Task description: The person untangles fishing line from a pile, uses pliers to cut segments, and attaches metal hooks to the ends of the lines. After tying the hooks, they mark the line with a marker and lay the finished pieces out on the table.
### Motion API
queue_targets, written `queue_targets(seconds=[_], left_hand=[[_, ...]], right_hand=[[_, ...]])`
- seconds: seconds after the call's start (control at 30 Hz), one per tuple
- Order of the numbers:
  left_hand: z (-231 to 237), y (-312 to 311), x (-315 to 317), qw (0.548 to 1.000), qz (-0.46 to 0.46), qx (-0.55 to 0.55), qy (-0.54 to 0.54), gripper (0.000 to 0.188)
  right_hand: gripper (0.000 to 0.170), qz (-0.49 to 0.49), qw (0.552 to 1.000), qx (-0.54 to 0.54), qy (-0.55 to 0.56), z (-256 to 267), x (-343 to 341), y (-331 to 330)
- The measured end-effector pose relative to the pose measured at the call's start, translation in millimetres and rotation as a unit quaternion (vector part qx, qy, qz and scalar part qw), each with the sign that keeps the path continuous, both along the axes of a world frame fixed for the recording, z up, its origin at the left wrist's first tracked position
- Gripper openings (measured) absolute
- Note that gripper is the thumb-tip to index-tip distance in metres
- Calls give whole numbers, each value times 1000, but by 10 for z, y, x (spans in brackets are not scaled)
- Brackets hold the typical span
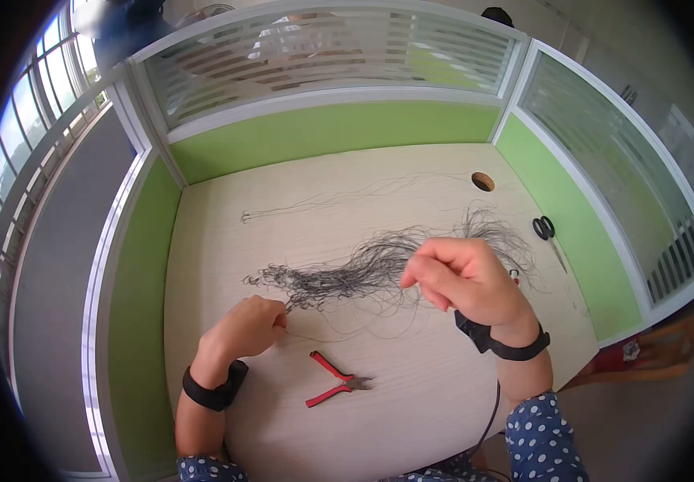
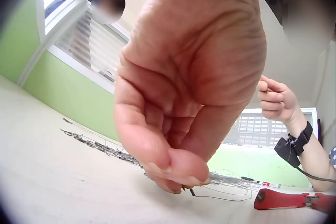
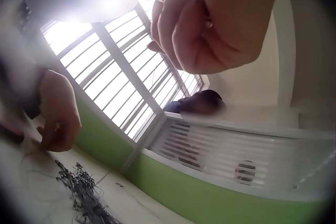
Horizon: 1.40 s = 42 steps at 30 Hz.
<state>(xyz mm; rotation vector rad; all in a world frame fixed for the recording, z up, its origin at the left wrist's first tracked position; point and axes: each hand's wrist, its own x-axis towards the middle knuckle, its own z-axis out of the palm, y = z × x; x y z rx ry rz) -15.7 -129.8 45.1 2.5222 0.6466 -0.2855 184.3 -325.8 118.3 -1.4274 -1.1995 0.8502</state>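
1. Strands, dark and fine, are lying in a tangled bundle across the middle of the tabletop, their bent ends pointing left and loose tails spreading right.
2. The left hand is pinching a small dark strand end between thumb and fingertips, just near of the bundle's left end.
3. The right hand is hovering over the bundle's right part, fingers bending inward; whether it is grasping a strand, I cannot tell.
4. Red-handled pliers are resting at the near side, handles spread; black-handled scissors are lying far right. Separate strands are stretching along the far side.
5. For good handling, the left hand should be keeping its pinch light but firm, close to the bent end. Any pull should be staying slow and even, pausing wherever a neighbouring strand is snagging.
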Motion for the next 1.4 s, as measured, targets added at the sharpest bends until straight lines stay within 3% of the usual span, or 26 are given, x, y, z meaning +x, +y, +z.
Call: queue_targets(seconds=[0.07,0.17,0.37,0.43,0.47,0.53,0.57,0.63,0.7,0.83,0.93,1.03,1.17,1.33,1.4], left_hand=[[-9,-21,15,1000,-25,-5,-9,7],[0,-22,40,998,23,-51,12,5],[-47,1,21,999,17,-46,22,7],[-59,16,-23,994,-54,75,-57,12],[-21,-22,-27,994,-54,75,-57,12],[196,-233,11,981,13,20,-190,25],[245,-321,38,982,19,22,-188,25],[304,-494,71,933,49,-226,-277,34],[241,-568,80,916,-20,-295,-270,38],[206,-567,88,944,-26,-195,-266,22],[210,-490,69,932,-11,-176,-315,13],[251,-457,53,922,49,-146,-356,13],[240,-375,58,928,116,-130,-330,16],[95,-284,100,929,130,-100,-332,17],[76,-233,101,943,138,-108,-284,17]], right_hand=[[28,3,988,26,-152,-160,-50,117],[29,21,975,9,-221,-257,-72,153],[29,44,966,-4,-255,-405,-118,211],[27,43,961,15,-273,-485,-121,220],[24,45,955,34,-292,-508,-127,225],[23,53,954,21,-293,-501,-158,229],[22,60,954,7,-294,-504,-180,234],[20,68,957,17,-281,-570,-229,240],[19,90,959,28,-266,-584,-272,253],[16,87,962,37,-255,-467,-286,257],[20,57,972,-11,-227,-400,-273,252],[21,45,971,-31,-232,-325,-247,231],[20,15,975,-13,-220,-278,-156,181],[19,18,985,-64,-159,-88,-123,92],[19,28,988,-67,-140,-94,-110,88]])
